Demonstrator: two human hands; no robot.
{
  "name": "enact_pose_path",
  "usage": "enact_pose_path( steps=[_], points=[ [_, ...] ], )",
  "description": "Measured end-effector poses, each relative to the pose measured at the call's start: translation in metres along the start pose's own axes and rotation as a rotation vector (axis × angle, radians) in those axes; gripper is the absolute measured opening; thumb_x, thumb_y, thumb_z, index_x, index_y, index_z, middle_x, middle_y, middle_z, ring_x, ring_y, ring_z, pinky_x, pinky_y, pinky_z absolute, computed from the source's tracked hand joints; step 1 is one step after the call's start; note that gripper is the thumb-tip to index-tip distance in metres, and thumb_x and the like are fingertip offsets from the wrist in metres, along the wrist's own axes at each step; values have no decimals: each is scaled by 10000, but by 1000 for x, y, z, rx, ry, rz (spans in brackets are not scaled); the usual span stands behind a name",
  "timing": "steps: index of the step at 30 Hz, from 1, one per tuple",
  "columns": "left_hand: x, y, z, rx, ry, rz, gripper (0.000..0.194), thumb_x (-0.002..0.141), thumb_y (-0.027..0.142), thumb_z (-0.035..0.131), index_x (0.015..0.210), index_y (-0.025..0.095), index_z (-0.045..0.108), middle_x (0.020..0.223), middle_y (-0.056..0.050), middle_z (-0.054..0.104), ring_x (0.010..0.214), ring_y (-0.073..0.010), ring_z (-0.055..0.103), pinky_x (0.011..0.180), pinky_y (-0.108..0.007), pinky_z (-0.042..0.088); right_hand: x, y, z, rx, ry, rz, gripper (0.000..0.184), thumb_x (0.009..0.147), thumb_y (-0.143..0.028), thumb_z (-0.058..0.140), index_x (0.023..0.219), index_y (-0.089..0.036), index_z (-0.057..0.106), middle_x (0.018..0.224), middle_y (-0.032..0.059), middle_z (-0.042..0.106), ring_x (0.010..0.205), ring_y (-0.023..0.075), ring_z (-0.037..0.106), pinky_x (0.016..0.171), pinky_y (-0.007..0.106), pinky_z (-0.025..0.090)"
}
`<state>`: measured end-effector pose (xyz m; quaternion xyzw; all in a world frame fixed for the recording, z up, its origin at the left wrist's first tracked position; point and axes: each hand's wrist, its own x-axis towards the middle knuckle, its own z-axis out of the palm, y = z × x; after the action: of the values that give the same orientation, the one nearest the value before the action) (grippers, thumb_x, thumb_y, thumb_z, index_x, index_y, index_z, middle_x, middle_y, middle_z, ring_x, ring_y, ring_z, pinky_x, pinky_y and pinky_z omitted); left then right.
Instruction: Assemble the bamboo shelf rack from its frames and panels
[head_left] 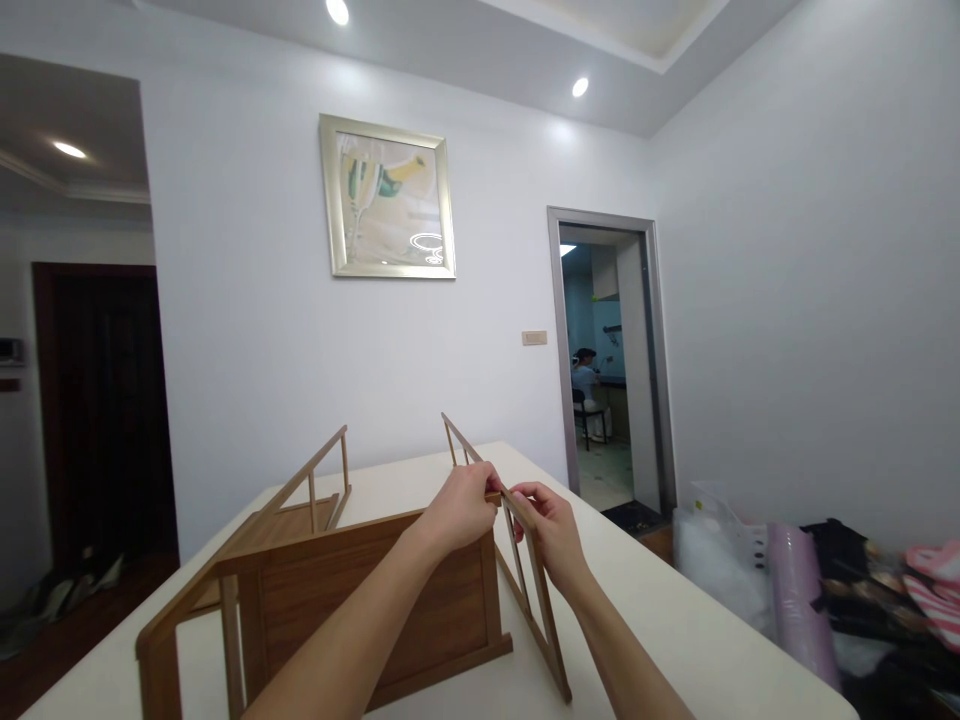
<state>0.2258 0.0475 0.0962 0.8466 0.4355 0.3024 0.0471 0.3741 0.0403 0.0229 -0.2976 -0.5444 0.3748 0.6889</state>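
Observation:
A brown wooden shelf unit (pixel 375 600) stands on its side on a white table (pixel 600 640), its panelled board facing me. Against its right end leans a slim ladder-like wooden side frame (pixel 551 620), slanting away from the board at the bottom. My left hand (pixel 459 508) is closed at the board's upper right corner, where it meets the frame; what its fingertips pinch is hidden. Wrapped round the frame's upper rail from the right is my right hand (pixel 553 530), its fingers close to those of the left.
Another ladder-like side (pixel 311 490) of the unit rises at the left. A white wall with a framed picture (pixel 390 200) stands behind the table. Through a doorway (pixel 600 400) a person (pixel 585 378) sits. Bags and a purple roll (pixel 799 590) lie at the right.

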Motion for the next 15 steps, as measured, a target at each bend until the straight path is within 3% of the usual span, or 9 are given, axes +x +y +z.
enact_pose_path(
  steps=[15],
  points=[
    [0,-3,4,-139,11,60,342,683,40,490,862,186,742,861,-26,764,791,-146,686,725,-231,507,9,6,-2,-21,-91,-21,298,797,-497,652,798,-212,564,551,-48,562,478,126,507,480,256,439]
  ],
)
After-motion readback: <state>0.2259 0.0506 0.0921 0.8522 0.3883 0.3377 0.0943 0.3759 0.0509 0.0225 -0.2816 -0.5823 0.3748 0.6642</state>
